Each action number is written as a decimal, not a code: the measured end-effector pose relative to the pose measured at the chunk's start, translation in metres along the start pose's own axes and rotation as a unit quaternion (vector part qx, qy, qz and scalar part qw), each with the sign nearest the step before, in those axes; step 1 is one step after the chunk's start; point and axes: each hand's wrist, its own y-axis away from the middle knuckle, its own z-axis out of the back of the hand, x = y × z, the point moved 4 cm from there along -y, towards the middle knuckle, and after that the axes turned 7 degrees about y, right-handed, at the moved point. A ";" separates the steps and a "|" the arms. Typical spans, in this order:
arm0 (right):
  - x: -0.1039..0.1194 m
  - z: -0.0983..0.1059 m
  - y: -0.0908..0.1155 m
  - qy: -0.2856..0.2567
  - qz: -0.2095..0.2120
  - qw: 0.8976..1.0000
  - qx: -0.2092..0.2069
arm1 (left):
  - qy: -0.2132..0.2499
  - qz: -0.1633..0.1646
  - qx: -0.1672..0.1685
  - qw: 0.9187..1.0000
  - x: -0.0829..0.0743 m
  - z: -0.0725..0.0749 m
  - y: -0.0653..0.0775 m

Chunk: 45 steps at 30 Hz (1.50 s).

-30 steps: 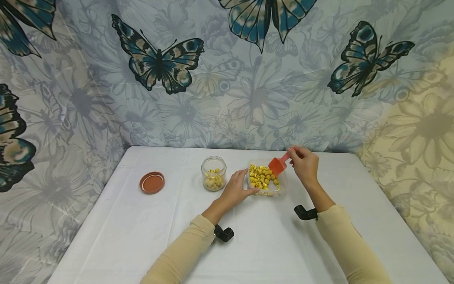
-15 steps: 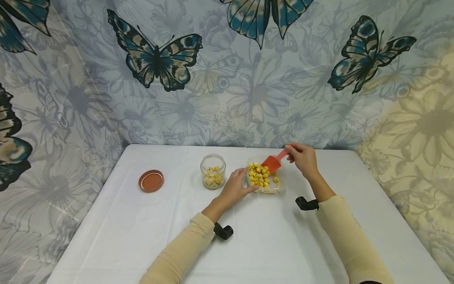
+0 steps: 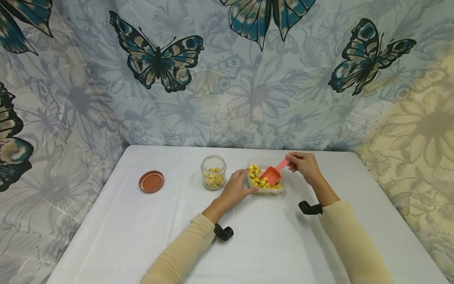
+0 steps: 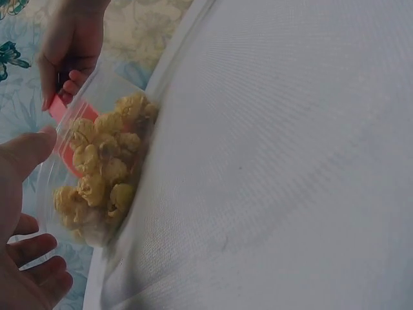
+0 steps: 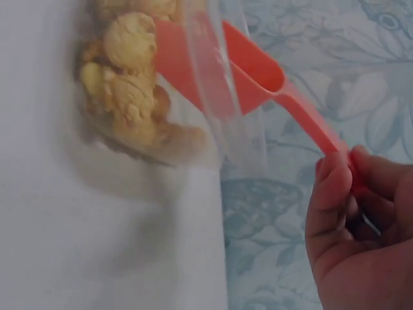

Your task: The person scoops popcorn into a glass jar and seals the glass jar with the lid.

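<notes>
A clear plastic container [image 3: 271, 193] of yellow popcorn [image 3: 253, 172] stands on the table. At its left side my left hand [image 3: 235, 186] holds it, thumb along the near rim and fingers toward the far corner. My right hand [image 3: 304, 167] pinches the handle of a red-pink scoop [image 3: 271, 176] between thumb and fingers. The scoop's bowl dips into the popcorn, and its tip is hidden among the pieces. In the right wrist view the scoop [image 5: 258, 74] slants over the container's rim. Left of the container is an open glass jar [image 3: 213, 175], partly filled with popcorn.
A brown round lid [image 3: 151, 182] lies on the table, left of the jar. White cloth [image 3: 142, 236] covers the table. Behind its far edge hangs a butterfly-patterned backdrop [image 3: 241, 98].
My right hand has first pushed the scoop left, then brought it nearer and deeper into the popcorn. Popcorn in the container has shifted. The left hand, jar and lid stay in place.
</notes>
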 end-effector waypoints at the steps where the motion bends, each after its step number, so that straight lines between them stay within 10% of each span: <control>1: -0.003 -0.002 0.002 -0.014 -0.014 1.000 -0.001 | 0.000 0.001 0.000 1.000 0.000 0.000 0.000; 23: -0.020 -0.020 0.021 -0.190 -0.145 0.968 -0.081 | -0.010 0.001 0.002 1.000 -0.003 0.000 0.000; 33: -0.013 -0.017 0.020 -0.140 -0.089 0.985 -0.048 | -0.011 0.008 0.004 1.000 -0.002 -0.001 0.002; 45: -0.017 -0.026 0.020 -0.129 -0.139 0.982 -0.023 | -0.007 0.012 0.001 1.000 -0.003 0.000 0.002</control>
